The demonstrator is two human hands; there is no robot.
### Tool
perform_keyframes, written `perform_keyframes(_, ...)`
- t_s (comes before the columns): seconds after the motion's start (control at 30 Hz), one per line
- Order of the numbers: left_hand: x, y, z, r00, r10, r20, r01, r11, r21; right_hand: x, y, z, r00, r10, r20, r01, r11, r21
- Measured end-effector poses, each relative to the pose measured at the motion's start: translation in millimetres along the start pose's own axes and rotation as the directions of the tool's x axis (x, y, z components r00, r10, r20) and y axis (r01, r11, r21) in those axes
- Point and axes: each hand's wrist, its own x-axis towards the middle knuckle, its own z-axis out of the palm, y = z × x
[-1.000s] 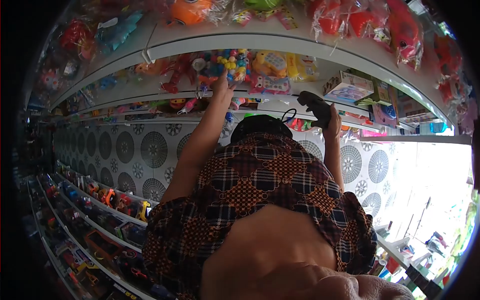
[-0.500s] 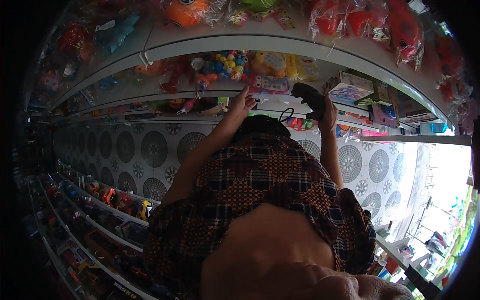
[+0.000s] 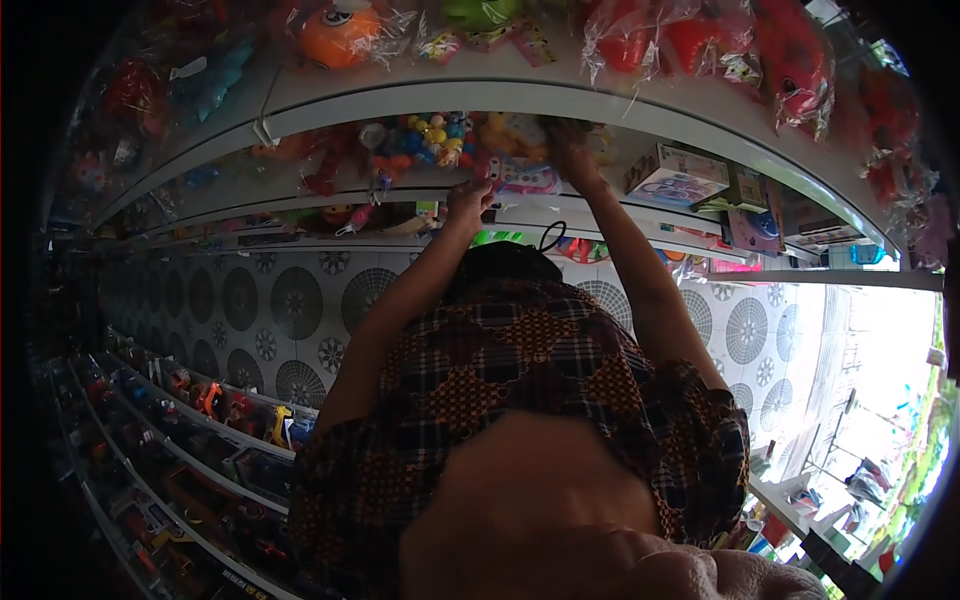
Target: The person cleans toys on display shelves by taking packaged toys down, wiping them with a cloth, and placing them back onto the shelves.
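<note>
My left hand (image 3: 467,207) is at the front edge of the middle shelf, its fingers partly bent and a little apart, with the fingertips at the left end of a pink packaged toy (image 3: 528,176). Behind that pack lies a yellow toy (image 3: 512,137). My right hand (image 3: 575,160) reaches into the shaded shelf, just right of the yellow toy. The dark, limp-looking object in it shows only as a dim shape, and the fingers are blurred. Colourful balls in clear wrap (image 3: 432,138) lie to the left.
An upper shelf (image 3: 400,98) with wrapped toys, among them an orange one (image 3: 340,38), overhangs the hands. Boxed toys (image 3: 680,174) stand to the right. Lower left, more shelves (image 3: 200,420) hold toys above a patterned tile floor (image 3: 297,300).
My right hand has moved forward and left, deeper into the shelf, with the dark object. My left hand has come down from the wrapped balls to the pink pack. The view has shifted slightly.
</note>
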Motion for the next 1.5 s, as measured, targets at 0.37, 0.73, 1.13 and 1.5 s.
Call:
perform_keyframes(0.37, 12.4, 1.3, -12.6, 0.992, -0.082, 0.094, 0.080, 0.996, 0.026, -40.9, 14.2, -9.6, 0.805, 0.528, 0.272, -0.350, 0.792, -0.501)
perform_keyframes(0.73, -4.9, 12.0, 35.2, 0.990, -0.085, 0.111, 0.063, 0.980, 0.190, -14.1, -25.7, -71.6, 0.858, 0.503, 0.103, -0.512, 0.853, 0.099)
perform_keyframes(1.13, -11.7, 16.3, 19.7, 0.961, -0.179, 0.210, 0.104, 0.941, 0.323, -14.4, -76.6, 23.1, 0.943, -0.201, 0.266, 0.201, 0.979, 0.027)
perform_keyframes(1.5, -27.8, 6.8, 33.2, 0.984, 0.179, -0.018, -0.169, 0.954, 0.249, -13.8, -41.3, 24.5, 0.995, -0.056, 0.080, 0.045, 0.991, 0.130)
